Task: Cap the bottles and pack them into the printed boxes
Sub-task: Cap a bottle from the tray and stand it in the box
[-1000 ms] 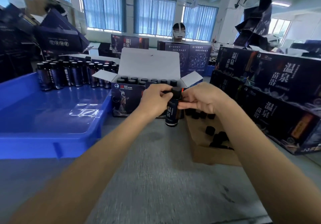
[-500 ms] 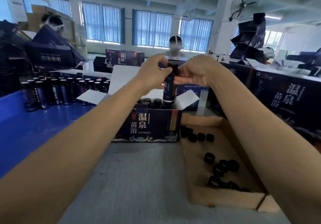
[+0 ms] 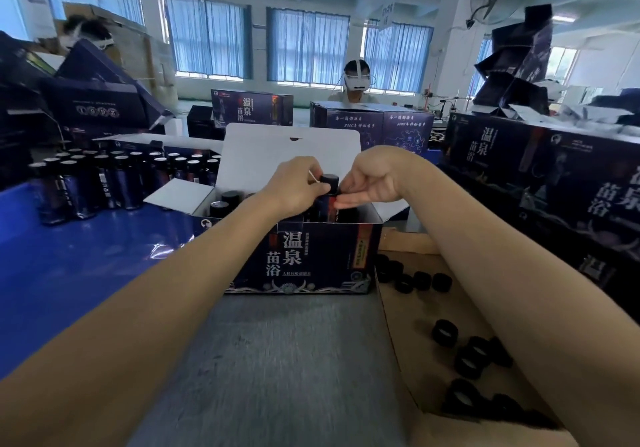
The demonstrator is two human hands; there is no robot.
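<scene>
A dark printed box (image 3: 311,259) with its white lid flap up stands in front of me on the grey table. Over its open top I hold a dark bottle with a black cap (image 3: 329,183), its lower part down inside the box. My left hand (image 3: 294,186) grips the bottle's neck from the left. From the right, my right hand (image 3: 367,183) pinches it just below the cap. Other capped bottles (image 3: 225,200) stand inside the box at the left.
Several uncapped bottles (image 3: 114,179) stand on the blue tray (image 3: 69,273) at the left. A cardboard tray (image 3: 408,342) of loose black caps (image 3: 467,353) lies at the right. Stacked printed boxes (image 3: 554,176) line the right side. A person sits across the table.
Both hands have lowered the capped bottle from above the box into its open top. The view has shifted closer over the box.
</scene>
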